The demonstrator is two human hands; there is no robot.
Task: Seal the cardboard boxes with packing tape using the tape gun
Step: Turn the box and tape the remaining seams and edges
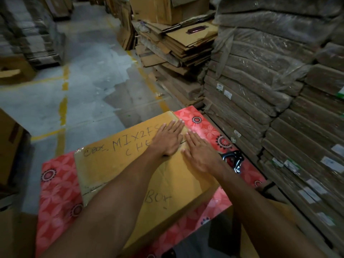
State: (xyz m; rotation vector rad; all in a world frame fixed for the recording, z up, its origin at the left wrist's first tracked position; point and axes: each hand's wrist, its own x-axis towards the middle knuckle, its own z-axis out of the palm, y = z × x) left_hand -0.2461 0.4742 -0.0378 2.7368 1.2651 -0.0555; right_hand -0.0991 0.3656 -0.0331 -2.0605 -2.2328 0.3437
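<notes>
Both hands flat, fingers spread, holding nothing: left hand (168, 139), right hand (200, 152) | under palms: tan hand-lettered cardboard box (119, 164), probably stiff, light | black metal tape gun (233, 161) just right of my right hand; grip its handle.

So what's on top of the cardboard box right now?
Both hands lie flat on the cardboard box: left hand, right hand. Handwriting shows around them; the seam beneath is covered.

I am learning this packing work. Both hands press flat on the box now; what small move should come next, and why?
Probably the right hand should reach for the tape gun lying beside it on the red patterned cloth, while the left hand holds the cardboard box flaps closed.
</notes>
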